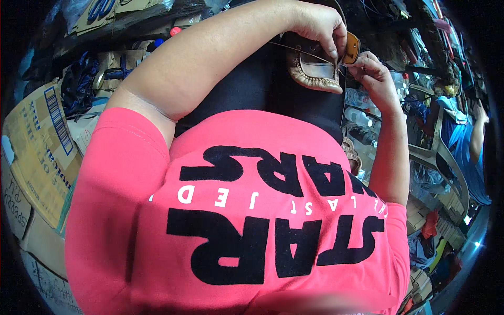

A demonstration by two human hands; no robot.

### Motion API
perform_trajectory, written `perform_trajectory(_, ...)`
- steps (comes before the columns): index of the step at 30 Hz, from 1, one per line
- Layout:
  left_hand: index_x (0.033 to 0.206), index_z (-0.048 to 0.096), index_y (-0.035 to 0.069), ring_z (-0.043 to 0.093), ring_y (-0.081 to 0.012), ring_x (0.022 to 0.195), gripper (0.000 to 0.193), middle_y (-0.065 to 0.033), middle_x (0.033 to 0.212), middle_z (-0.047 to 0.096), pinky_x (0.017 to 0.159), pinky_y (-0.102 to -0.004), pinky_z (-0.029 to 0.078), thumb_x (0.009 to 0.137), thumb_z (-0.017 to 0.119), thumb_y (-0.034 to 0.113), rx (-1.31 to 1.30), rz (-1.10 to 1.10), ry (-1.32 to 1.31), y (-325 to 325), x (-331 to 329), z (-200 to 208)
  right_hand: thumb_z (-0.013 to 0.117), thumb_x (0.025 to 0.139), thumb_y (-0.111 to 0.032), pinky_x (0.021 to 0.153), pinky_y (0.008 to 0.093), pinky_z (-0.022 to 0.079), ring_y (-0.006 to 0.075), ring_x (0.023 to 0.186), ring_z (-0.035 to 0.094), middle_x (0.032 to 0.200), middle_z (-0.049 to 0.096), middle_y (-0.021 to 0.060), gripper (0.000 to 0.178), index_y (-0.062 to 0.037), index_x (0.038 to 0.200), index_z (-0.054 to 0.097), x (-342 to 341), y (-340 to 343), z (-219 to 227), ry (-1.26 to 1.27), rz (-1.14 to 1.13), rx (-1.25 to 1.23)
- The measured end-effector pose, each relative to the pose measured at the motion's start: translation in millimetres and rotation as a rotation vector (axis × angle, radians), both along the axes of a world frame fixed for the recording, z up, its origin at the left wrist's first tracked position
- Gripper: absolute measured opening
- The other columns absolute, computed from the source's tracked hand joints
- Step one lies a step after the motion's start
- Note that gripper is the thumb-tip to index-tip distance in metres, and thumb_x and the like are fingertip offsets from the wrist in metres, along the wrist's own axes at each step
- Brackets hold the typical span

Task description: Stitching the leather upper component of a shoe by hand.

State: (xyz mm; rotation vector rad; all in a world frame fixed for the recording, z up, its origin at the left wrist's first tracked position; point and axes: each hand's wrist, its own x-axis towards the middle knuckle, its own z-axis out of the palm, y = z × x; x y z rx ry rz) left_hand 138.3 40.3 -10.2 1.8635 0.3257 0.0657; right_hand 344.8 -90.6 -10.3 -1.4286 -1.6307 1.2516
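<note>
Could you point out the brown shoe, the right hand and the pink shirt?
Brown shoe (pixel 314 68), head view: leather upper.
Right hand (pixel 375 74), head view: middle of the hand.
Pink shirt (pixel 241 203), head view: its front.

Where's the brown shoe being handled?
In the head view, the brown shoe is near the top, right of centre, over the dark trousers, just below the left hand and left of the right hand.

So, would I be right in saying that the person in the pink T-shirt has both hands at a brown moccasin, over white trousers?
Not quite: the head view shows black trousers, not white. The person in the pink T-shirt does have both hands, left and right, at a brown moccasin.
</note>
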Motion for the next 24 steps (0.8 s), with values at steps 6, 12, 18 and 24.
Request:
perform_trajectory(6,0.092,0.07,0.004,0.063,-0.0138,0.073,0.022,-0.0047,0.081,0.069,0.074,-0.0295,0.049,0.073,0.072,0.014,0.108,-0.013,0.016,2,-10,-16,0.066,0.078,0.003,0.073,0.0243,0.045,0.0111,0.081,0.055,0.08,0.057,0.0017,0.015,-0.004,0.09,0.07,-28,-1,4,-0.198,0.05,0.133)
perform_trajectory(12,0.096,0.07,0.001,0.064,-0.0119,0.082,0.021,-0.0053,0.089,0.07,0.083,-0.026,0.048,0.075,0.07,0.006,-0.082,0.064,-0.018,-12,-37,-10,0.068,0.077,-0.004,0.071,0.0311,0.046,0.0213,0.074,0.058,0.076,0.057,0.0069,0.014,-0.0102,0.089,0.071,-49,-3,35,-0.546,0.113,0.361)
perform_trajectory(18,0.099,0.07,0.002,0.064,-0.0123,0.081,0.024,-0.0054,0.089,0.07,0.082,-0.0263,0.048,0.075,0.07,0.009,-0.044,0.058,0.004,-13,-28,-3,0.066,0.077,-0.005,0.072,0.0346,0.046,0.0239,0.077,0.058,0.081,0.057,0.0078,0.015,-0.0118,0.089,0.071,-52,-2,51,-0.909,0.265,0.631)
perform_trajectory(24,0.096,0.071,0.004,0.064,-0.0129,0.079,0.025,-0.0049,0.087,0.07,0.078,-0.0265,0.049,0.072,0.074,0.011,-0.002,0.054,0.069,-10,-18,5,0.07,0.077,-0.003,0.079,0.0243,0.043,0.0105,0.083,0.054,0.082,0.056,0.0012,0.015,-0.0057,0.091,0.07,-21,1,3,-0.085,0.014,-0.027)
